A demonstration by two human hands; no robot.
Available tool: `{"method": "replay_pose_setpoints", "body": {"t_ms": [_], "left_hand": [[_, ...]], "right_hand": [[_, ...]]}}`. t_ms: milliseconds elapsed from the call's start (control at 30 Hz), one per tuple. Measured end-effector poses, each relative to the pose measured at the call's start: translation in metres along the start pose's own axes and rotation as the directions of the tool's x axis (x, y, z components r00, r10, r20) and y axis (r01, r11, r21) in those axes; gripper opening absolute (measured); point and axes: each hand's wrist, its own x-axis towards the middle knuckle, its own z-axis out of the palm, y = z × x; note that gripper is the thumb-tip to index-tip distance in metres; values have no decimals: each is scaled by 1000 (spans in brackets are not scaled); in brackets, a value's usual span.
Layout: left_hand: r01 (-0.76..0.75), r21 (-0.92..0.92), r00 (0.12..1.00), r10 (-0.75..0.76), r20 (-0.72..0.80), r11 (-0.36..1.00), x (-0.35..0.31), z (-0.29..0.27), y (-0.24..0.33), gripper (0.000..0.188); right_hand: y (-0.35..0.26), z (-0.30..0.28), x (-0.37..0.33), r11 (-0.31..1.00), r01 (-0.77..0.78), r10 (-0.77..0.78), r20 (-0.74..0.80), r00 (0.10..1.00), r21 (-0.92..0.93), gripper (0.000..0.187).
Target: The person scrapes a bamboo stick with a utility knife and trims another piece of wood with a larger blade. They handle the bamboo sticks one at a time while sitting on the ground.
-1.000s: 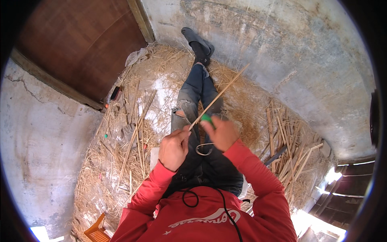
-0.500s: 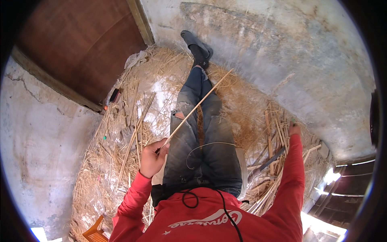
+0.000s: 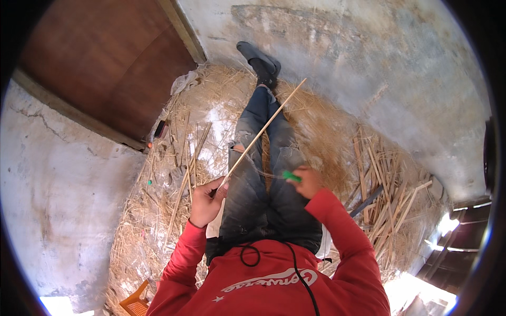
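Note:
My left hand (image 3: 207,203) is closed in a pinch on the lower end of a long, thin, pale wooden stick (image 3: 266,126). The stick slants up and to the right over my outstretched legs (image 3: 247,210), its far end near my shins. My right hand (image 3: 309,183), over my right thigh, is closed around a green-handled tool (image 3: 291,176). A thin blurred streak runs from the handle toward the stick; whether it is a blade, I cannot tell. Both hands are apart from each other.
Wooden strips (image 3: 390,195) lie heaped on the right, with a dark flat bar (image 3: 366,201) among them. Straw and shavings (image 3: 145,226) cover the floor. A wall (image 3: 369,63) rises beyond my feet; a brown door panel (image 3: 105,58) stands far left. An orange plastic object (image 3: 135,301) sits lower left.
My right hand has come in from the strips at far right to above my thigh, with the green handle now plainly visible. My left hand has shifted slightly, still pinching the stick.

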Motion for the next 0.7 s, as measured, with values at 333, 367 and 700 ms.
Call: {"method": "replay_pose_setpoints", "body": {"t_ms": [333,367,700], "left_hand": [[300,-426,952,-238,194,854,-6,11,48,31],[331,-481,940,-243,237,812,-4,12,53,31],[428,-664,901,-231,368,613,-8,5,53,32]], "right_hand": [[120,-76,-87,811,-574,563,-420,712,116,63],[99,-62,-98,794,-589,604,-312,733,152,66],[168,95,-286,667,-742,698,-407,588,72,50]]}}
